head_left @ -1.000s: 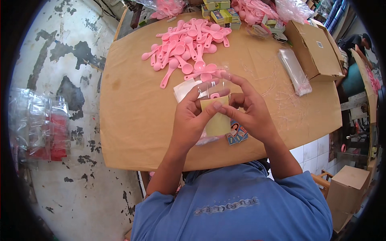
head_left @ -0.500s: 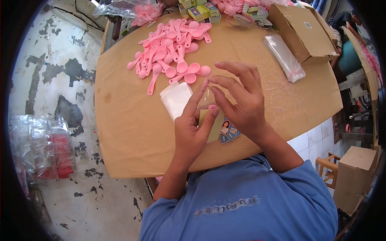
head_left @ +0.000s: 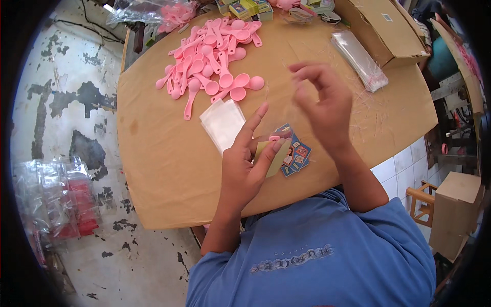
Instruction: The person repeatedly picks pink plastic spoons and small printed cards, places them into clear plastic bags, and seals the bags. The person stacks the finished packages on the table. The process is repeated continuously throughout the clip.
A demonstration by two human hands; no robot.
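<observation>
The left hand (head_left: pixel 244 166) pinches a pale yellow card (head_left: pixel 275 165), a pink handle tip (head_left: pixel 274 138) at its far edge, long axis partly hidden. Blue picture cards (head_left: pixel 302 156) lie just right of the grip; the blurred right hand (head_left: pixel 325 102) hangs apart, farther right, its hold unclear. Pink spoons (head_left: pixel 209 56) heap beyond, forward-left.

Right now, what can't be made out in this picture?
In the head view:
Right hand: fingertips too blurred to trace.
Pink piece: below its tip, hidden by the left hand and pale yellow card.
Blue cards: print too small to read.
Cardboard box: far end cut off by the top edge.
</observation>
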